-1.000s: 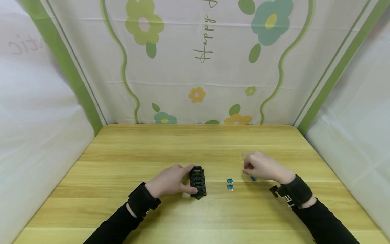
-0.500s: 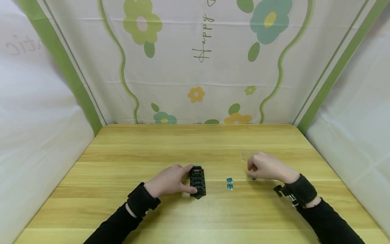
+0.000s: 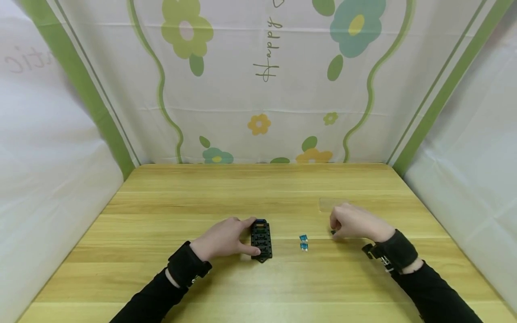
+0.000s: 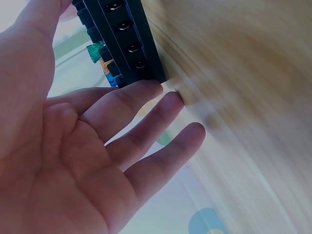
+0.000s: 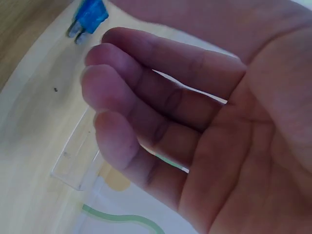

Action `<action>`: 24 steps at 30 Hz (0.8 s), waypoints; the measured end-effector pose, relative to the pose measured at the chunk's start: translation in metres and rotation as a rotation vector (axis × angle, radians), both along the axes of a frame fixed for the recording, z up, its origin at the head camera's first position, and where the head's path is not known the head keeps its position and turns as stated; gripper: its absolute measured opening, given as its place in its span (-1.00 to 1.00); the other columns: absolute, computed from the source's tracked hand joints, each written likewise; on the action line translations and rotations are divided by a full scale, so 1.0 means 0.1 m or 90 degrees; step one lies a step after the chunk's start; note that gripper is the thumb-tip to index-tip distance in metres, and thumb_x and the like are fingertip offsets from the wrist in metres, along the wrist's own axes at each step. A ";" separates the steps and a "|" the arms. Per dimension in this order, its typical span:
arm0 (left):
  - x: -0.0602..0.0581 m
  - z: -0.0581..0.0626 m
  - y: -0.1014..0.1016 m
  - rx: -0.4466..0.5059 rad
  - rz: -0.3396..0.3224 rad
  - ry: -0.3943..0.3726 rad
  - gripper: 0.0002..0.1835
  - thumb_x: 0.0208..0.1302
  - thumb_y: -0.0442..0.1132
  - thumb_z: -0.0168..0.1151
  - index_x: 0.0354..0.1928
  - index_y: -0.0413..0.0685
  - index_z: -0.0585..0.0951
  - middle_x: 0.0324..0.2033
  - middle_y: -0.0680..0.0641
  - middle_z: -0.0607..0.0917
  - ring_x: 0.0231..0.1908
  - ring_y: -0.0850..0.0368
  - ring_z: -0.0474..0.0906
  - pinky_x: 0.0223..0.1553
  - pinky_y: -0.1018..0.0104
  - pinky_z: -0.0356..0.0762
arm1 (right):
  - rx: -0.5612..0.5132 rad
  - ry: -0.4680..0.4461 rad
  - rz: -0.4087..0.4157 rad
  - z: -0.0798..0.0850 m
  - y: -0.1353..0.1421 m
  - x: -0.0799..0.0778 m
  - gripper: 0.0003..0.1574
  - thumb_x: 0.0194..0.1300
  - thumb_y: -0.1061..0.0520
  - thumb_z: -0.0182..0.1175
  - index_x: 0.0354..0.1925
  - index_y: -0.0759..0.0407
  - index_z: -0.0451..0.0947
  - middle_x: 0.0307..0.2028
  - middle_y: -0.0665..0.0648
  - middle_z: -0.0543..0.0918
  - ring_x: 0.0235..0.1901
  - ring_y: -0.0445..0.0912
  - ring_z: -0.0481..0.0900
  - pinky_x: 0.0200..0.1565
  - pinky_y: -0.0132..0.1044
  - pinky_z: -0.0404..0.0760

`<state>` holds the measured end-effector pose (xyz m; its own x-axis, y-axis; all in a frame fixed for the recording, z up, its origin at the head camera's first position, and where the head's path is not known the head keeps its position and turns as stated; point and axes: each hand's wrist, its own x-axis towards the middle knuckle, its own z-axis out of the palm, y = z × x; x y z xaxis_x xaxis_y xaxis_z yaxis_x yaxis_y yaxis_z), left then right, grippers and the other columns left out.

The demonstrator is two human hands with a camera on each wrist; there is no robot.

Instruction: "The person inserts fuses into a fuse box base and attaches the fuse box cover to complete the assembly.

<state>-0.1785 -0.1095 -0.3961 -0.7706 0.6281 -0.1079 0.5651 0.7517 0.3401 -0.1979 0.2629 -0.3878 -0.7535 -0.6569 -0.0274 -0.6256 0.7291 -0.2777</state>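
Note:
My left hand point(image 3: 224, 237) grips a black fuse box point(image 3: 261, 242) by its ends, thumb at the near end and index finger at the far end. Green, orange and blue fuses point(image 4: 105, 66) sit in its far slots; metal contacts show along its side in the left wrist view. Right of the box, two blue blade fuses point(image 3: 304, 242) lie on the table. Farther right, my right hand point(image 3: 359, 223) pinches another blue blade fuse point(image 5: 92, 15) at the tips of thumb and index finger, its two metal prongs sticking out. In the head view the fingers mostly hide that fuse.
A clear plastic cover point(image 3: 329, 205) lies flat just beyond the right hand. The wooden table point(image 3: 181, 188) ends at a printed floral cloth point(image 3: 226, 89) at the back, with white cloth walls at both sides.
My right hand has shifted slightly right and its fingers have closed on the blue blade fuse that lay beneath them. The left hand stays on the fuse box.

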 end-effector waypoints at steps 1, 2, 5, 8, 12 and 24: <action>0.00 0.00 0.00 -0.001 0.000 0.001 0.04 0.04 0.46 0.15 0.43 -0.06 0.23 0.13 -0.18 0.51 0.12 -0.05 0.44 0.03 0.15 0.40 | 0.002 0.001 0.000 -0.01 0.00 0.00 -0.41 -0.11 0.21 0.40 -0.72 -0.07 0.12 -0.71 -0.20 -0.01 -0.67 -0.30 -0.06 -0.57 -0.43 -0.01; 0.00 0.00 0.00 -0.001 0.000 0.001 0.04 0.04 0.46 0.15 0.43 -0.05 0.23 0.13 -0.18 0.52 0.11 -0.05 0.44 0.03 0.15 0.40 | 0.006 0.002 0.000 -0.01 -0.01 0.00 -0.38 -0.12 0.23 0.40 -0.73 -0.07 0.09 -0.70 -0.20 -0.04 -0.67 -0.30 -0.08 -0.57 -0.42 -0.03; 0.00 0.00 0.00 0.002 -0.003 0.001 0.04 0.03 0.45 0.16 0.43 -0.06 0.24 0.11 -0.19 0.52 0.08 -0.03 0.46 -0.03 0.20 0.42 | 0.011 0.004 -0.002 -0.02 -0.02 0.00 -0.38 -0.12 0.24 0.40 -0.74 -0.08 0.10 -0.70 -0.20 -0.07 -0.67 -0.28 -0.10 -0.56 -0.41 -0.05; 0.00 0.01 0.00 0.010 -0.007 -0.001 0.04 0.03 0.43 0.18 0.42 -0.08 0.25 0.09 -0.22 0.53 -0.08 0.04 0.51 -0.19 0.28 0.40 | 0.012 0.000 -0.008 -0.01 -0.03 0.02 -0.41 -0.12 0.26 0.39 -0.75 -0.08 0.14 -0.70 -0.19 -0.07 -0.67 -0.28 -0.10 -0.57 -0.40 -0.05; 0.00 0.02 0.00 0.012 -0.007 -0.004 0.03 0.03 0.42 0.19 0.42 -0.09 0.25 0.08 -0.23 0.53 -0.19 0.12 0.49 -0.29 0.32 0.33 | 0.013 0.003 -0.017 0.00 -0.04 0.03 -0.40 -0.15 0.30 0.35 -0.75 -0.06 0.09 -0.70 -0.18 -0.10 -0.68 -0.28 -0.13 -0.59 -0.40 -0.07; 0.01 0.03 0.01 0.008 -0.003 -0.008 0.03 0.04 0.43 0.18 0.43 -0.08 0.24 0.05 -0.23 0.55 -0.22 0.10 0.50 -0.33 0.31 0.31 | 0.009 0.041 0.004 -0.01 -0.08 0.05 -0.40 0.01 0.28 0.26 -0.78 -0.07 0.06 -0.71 -0.20 -0.12 -0.69 -0.31 -0.17 -0.61 -0.44 -0.08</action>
